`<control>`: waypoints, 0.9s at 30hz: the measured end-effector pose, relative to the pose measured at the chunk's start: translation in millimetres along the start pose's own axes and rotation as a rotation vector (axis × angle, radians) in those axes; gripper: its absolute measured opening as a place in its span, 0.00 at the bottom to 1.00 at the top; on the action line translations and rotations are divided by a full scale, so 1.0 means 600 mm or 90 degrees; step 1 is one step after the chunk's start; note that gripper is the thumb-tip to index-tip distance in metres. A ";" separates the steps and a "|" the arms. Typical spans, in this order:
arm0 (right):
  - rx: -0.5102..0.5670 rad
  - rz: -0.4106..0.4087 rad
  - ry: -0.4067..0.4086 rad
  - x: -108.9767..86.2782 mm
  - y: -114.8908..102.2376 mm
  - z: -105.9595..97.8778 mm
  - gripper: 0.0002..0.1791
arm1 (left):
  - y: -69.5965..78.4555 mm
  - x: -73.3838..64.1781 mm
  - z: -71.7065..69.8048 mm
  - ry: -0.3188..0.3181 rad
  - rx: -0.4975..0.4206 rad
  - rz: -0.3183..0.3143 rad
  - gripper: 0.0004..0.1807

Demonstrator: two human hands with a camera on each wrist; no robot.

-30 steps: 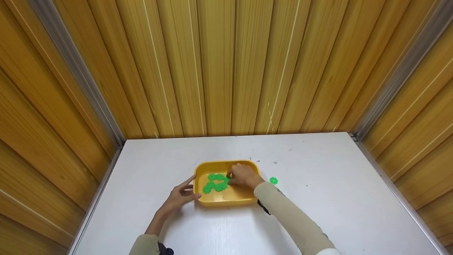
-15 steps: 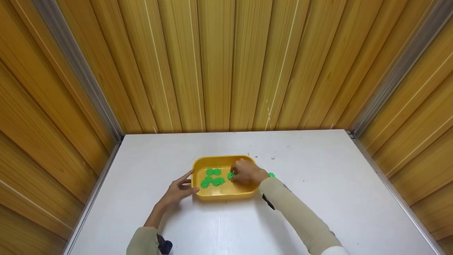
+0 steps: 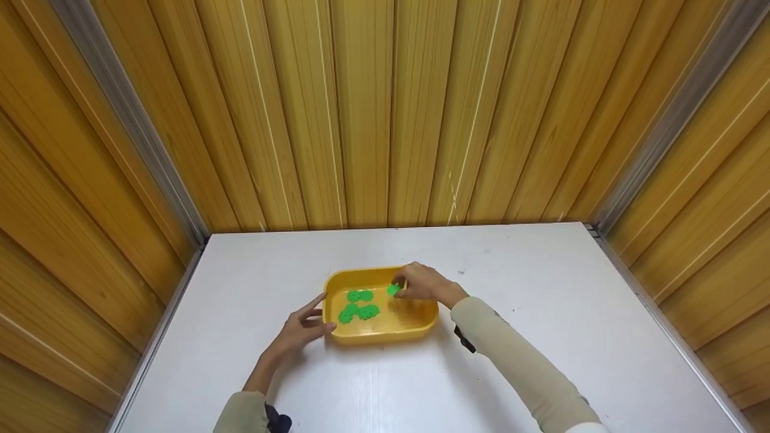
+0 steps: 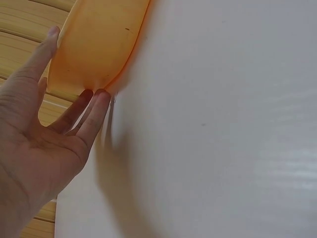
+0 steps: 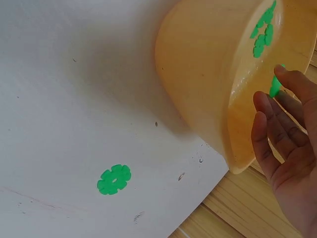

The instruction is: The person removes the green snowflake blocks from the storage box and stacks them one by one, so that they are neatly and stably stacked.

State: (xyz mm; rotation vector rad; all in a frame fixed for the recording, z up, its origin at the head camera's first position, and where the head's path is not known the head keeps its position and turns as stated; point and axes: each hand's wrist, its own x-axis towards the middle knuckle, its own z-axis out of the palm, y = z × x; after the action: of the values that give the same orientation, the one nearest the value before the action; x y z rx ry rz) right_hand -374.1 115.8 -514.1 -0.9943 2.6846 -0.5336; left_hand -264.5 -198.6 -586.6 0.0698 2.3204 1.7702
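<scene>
A yellow plastic basin (image 3: 385, 338) rests on the table with several green flower-shaped discs (image 3: 368, 311) on its floor. My left hand (image 3: 299, 331) touches the basin's left end, its fingers and thumb spread along the rim and wall, as the left wrist view also shows. Over the right half of the basin, my right hand (image 3: 421, 281) pinches one green flower-shaped disc (image 5: 275, 85) between thumb and index finger. The other fingers of that hand are loosely bent. Part of the held disc is hidden by the fingertips.
One loose green disc (image 5: 114, 179) lies on the white table (image 5: 54, 124) outside the basin; my right arm hides it in the head view. Wood-patterned walls (image 3: 373, 120) close off the back and both sides. Small dark specks mark the tabletop.
My right hand has drawn one disc away from the others and raised it rightward off the basin floor. My left hand stays at the basin's left end.
</scene>
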 end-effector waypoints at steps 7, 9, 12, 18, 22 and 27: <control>-0.008 -0.007 0.011 -0.012 0.001 -0.024 0.15 | 0.001 0.001 -0.002 -0.005 -0.008 0.004 0.44; -0.015 -0.010 0.019 -0.016 0.002 -0.031 0.16 | 0.002 0.001 -0.002 -0.005 -0.006 0.000 0.44; -0.018 -0.009 0.029 -0.021 0.006 -0.043 0.17 | 0.003 0.001 -0.003 -0.006 -0.004 -0.003 0.44; 0.002 0.020 0.034 -0.028 0.017 -0.067 0.17 | 0.005 0.002 -0.006 -0.001 -0.005 -0.004 0.44; 0.008 0.048 0.036 -0.034 0.027 -0.079 0.17 | 0.005 0.003 -0.005 -0.004 -0.007 -0.004 0.45; 0.018 0.065 0.034 -0.045 0.039 -0.087 0.17 | 0.004 0.003 0.000 -0.004 0.005 -0.010 0.44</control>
State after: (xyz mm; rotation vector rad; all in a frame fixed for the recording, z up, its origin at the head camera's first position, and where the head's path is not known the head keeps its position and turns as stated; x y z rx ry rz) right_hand -385.1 163.8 -473.9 -0.8423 2.7490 -0.5833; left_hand -266.7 -197.8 -584.3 0.0589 2.3170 1.7516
